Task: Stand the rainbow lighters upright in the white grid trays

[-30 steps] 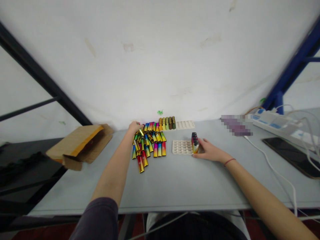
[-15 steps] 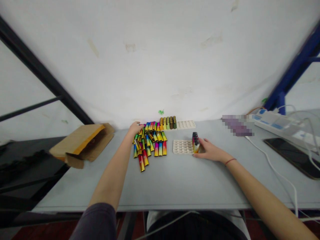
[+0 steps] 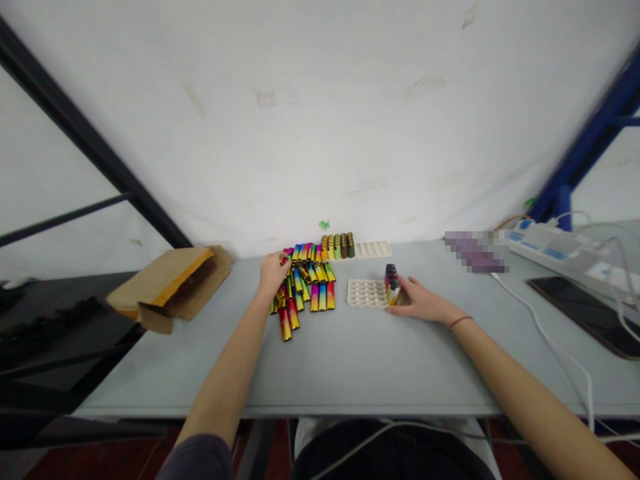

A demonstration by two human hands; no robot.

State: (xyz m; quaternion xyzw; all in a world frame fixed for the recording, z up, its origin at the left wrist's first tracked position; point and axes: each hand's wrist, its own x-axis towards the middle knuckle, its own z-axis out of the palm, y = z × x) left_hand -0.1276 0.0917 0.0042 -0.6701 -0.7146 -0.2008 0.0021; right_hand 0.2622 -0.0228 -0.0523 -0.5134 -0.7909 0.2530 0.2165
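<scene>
My left hand (image 3: pixel 275 272) is at the left side of a pile of shiny, multicoloured metallic tubes (image 3: pixel 300 275). Its fingers are bent and pressed together over the pile, hiding what they grip. To the right lies a white tray (image 3: pixel 367 293) with rows of round holes. Upright at its right end stands a short row of black-topped lighters (image 3: pixel 391 285). Around that end curls my right hand (image 3: pixel 420 301), thumb at the front corner and fingers behind, touching the tray and the lighters' side.
Behind the pile, several gold-topped tubes (image 3: pixel 338 246) stand upright beside another white tray (image 3: pixel 374 249). An opened cardboard box (image 3: pixel 165 283) lies at the left. A dark phone (image 3: pixel 585 313), a white cable (image 3: pixel 545 337) and a power strip (image 3: pixel 555 250) occupy the right side.
My left hand has drawn back from the pile's far left corner, nearer to me and over the tubes. My right hand keeps its place at the tray.
</scene>
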